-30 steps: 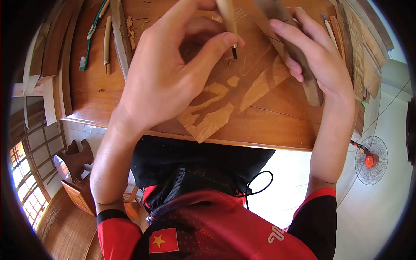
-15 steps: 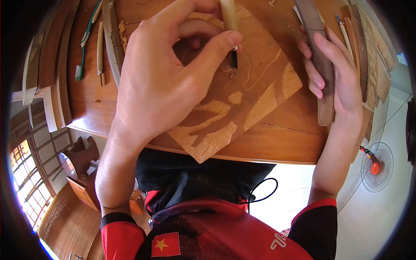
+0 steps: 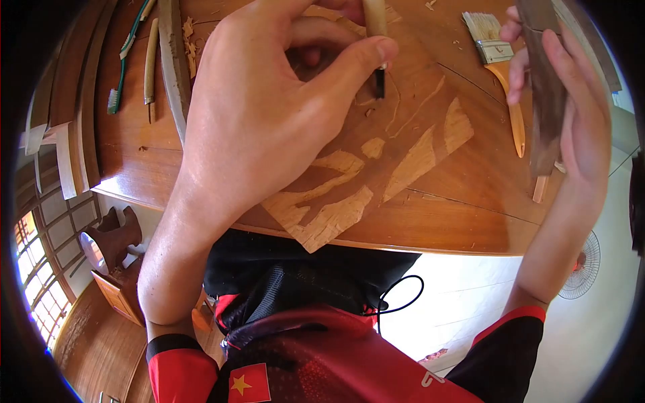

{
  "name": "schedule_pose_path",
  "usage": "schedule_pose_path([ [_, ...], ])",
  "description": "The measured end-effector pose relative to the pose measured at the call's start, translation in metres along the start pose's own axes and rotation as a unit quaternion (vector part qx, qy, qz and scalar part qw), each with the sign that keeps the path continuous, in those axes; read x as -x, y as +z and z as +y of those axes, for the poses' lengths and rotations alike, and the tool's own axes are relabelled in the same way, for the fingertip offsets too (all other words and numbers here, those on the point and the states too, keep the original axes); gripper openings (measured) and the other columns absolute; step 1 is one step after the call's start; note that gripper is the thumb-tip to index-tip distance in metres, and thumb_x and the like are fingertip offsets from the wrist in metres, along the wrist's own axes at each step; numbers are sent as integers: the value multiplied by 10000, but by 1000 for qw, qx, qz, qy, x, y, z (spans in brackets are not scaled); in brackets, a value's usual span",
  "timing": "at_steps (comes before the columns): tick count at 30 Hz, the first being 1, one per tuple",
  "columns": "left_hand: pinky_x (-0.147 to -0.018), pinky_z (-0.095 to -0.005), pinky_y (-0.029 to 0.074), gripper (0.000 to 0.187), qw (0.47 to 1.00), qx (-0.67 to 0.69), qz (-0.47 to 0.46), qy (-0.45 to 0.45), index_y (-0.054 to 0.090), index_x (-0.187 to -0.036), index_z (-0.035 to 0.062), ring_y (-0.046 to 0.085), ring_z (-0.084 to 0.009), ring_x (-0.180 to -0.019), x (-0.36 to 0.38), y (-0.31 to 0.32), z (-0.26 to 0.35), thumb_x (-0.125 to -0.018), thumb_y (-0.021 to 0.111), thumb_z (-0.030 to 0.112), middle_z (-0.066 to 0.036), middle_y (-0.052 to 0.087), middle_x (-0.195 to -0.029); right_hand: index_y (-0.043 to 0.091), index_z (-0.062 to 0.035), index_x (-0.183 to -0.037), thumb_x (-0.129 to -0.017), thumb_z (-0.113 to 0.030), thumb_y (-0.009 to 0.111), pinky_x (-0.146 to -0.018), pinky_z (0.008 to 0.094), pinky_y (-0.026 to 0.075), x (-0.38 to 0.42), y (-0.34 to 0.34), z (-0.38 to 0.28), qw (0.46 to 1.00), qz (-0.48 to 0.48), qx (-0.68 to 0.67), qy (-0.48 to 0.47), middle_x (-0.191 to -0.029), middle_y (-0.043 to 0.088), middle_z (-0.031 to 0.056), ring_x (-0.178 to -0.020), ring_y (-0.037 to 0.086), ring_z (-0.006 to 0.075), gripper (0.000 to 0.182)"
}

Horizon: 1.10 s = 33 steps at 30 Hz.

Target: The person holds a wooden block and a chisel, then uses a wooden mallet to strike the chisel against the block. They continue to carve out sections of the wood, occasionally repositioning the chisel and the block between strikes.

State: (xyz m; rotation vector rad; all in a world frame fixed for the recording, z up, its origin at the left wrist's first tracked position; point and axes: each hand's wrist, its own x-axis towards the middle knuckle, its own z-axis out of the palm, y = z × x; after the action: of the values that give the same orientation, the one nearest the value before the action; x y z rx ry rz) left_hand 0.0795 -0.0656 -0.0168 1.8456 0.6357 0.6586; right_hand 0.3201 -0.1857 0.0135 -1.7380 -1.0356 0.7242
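Observation:
My left hand [image 3: 269,107] is closed around the light wooden handle of a carving chisel [image 3: 376,20]. Its dark blade points down at a flat wooden panel [image 3: 329,225], where pale carved-out areas stand against the brown surface. Thin outlines and a few small chips show near the blade tip. Off to the right, my right hand [image 3: 581,101] grips a dark wooden bar [image 3: 545,94], raised at the table's right side. A paintbrush [image 3: 500,67] with pale bristles and an orange handle lies beside that hand.
On the left of the table [image 3: 463,228] lie a green toothbrush [image 3: 121,74], a second chisel [image 3: 151,67] and a long wooden strip [image 3: 175,67] with shavings [image 3: 189,40] beside it. Curved wooden pieces [image 3: 77,87] line the left edge. A fan [image 3: 581,265] stands beyond my right arm.
My right hand has swung outward to the right with the wooden bar, and the paintbrush has come into sight. My left hand and the chisel have shifted slightly up and right.

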Motion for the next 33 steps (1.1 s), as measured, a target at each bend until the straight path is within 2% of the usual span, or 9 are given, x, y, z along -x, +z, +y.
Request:
schedule_pose_path([
  [6,-719,-248,563,209,1000,-22,1,13,618,-1048,-80,741,-162,-820,-1,1,3,-921,746,26,-174,764,-898,495,41,-1434,-1074,-320,513,-448,187,420,-13,-29,-13,992,-2,129,-12,-959,569,56,-554,468,42,510],
  [9,-720,-247,558,214,999,14,-15,-39,614,-1053,-79,740,-164,-824,-5,-6,10,-919,746,24,-168,762,-889,496,45,-1432,-1070,-315,519,-448,189,422,-20,-35,-18,985,-32,170,1,-957,574,60,-553,474,45,511],
  [11,-720,-245,555,221,999,32,-23,-27,612,-1058,-78,740,-166,-823,-5,-9,4,-917,747,25,-168,761,-888,497,47,-1431,-1066,-311,523,-447,191,424,-25,-35,-22,979,-59,194,11,-955,577,63,-553,477,47,512],
  [13,-718,-244,553,229,999,35,-11,39,608,-1063,-77,739,-167,-817,-2,-4,-19,-915,749,27,-169,761,-888,498,50,-1429,-1063,-308,527,-447,192,426,-30,-34,-26,972,-86,216,20,-953,580,66,-553,481,49,513],
  [15,-718,-244,551,236,998,32,4,60,604,-1066,-77,737,-167,-810,0,-1,-19,-914,749,30,-169,761,-883,498,52,-1428,-1060,-304,531,-447,194,427,-34,-33,-31,966,-110,232,26,-951,582,69,-553,484,51,513],
  [18,-719,-246,552,239,999,39,-7,-12,597,-1070,-78,736,-167,-802,0,-3,-14,-917,744,31,-171,760,-868,499,56,-1426,-1056,-299,537,-447,196,430,-43,-31,-39,957,-139,252,34,-948,587,73,-553,490,54,515],
  [20,-721,-249,554,238,999,21,-19,-22,593,-1071,-80,736,-168,-799,0,-5,-8,-919,739,30,-171,759,-859,500,59,-1425,-1052,-295,541,-447,197,432,-49,-31,-44,952,-156,262,36,-947,590,75,-553,493,56,515],
  [24,-725,-250,560,231,998,22,-17,58,594,-1070,-83,739,-170,-801,-2,-5,-19,-922,734,28,-174,758,-857,501,64,-1422,-1046,-288,549,-446,200,435,-60,-29,-58,944,-182,272,43,-943,596,81,-553,501,59,517],
  [33,-727,-249,574,226,1000,24,-3,5,600,-1063,-81,744,-177,-817,1,-3,-7,-921,739,28,-180,753,-873,504,75,-1416,-1032,-272,566,-446,207,443,-76,-22,-80,932,-218,286,41,-935,609,93,-552,517,68,522],
])
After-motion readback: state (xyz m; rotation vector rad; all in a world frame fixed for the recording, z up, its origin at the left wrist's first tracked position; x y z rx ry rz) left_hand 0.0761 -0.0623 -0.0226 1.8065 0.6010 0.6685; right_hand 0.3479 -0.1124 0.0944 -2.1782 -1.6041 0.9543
